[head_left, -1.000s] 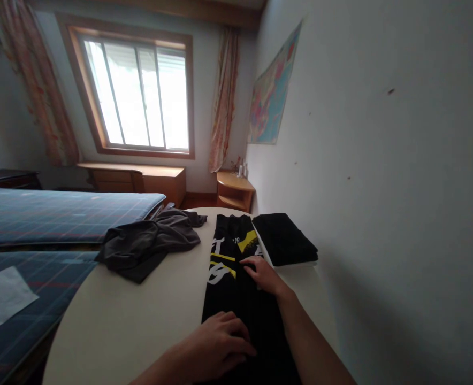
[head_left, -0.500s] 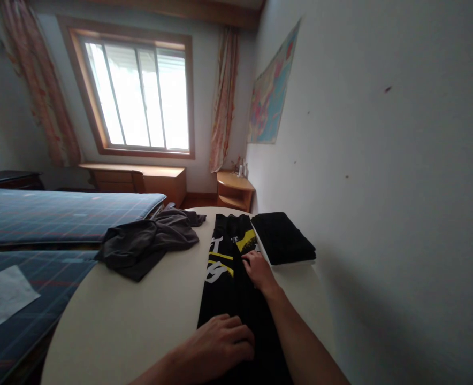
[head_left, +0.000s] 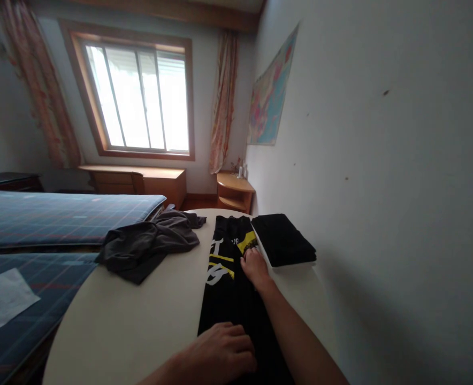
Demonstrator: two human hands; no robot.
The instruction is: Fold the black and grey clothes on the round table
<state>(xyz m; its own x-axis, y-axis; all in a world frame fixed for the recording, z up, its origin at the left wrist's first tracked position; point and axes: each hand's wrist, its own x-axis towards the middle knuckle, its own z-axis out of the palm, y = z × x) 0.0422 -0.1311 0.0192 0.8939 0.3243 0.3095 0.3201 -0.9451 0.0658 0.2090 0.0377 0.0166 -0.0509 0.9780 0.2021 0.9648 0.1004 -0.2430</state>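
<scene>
A black T-shirt (head_left: 220,305) with white and yellow print lies in a long, narrow folded strip on the round white table (head_left: 132,326). Low in the view, my left hand (head_left: 226,350) rests on the near part of the shirt, its fingers curled down against the fabric and its thumb hidden. Further along, my right hand (head_left: 256,267) bends its fingers onto the shirt's right side by the yellow print. The fingertips of both hands are partly hidden. Beside the shirt's far right edge sits a folded black garment (head_left: 287,239) on something flat and white.
A crumpled dark grey garment (head_left: 152,243) lies at the table's left edge. Left of the table are beds with blue plaid mattresses (head_left: 68,219), one bearing a paper sheet (head_left: 4,302). The white wall (head_left: 381,240) stands close on the right. A wooden corner shelf (head_left: 236,184) is behind.
My right hand's fingers have drawn in closer together on the shirt and moved slightly up and left. My left hand has stayed almost in place.
</scene>
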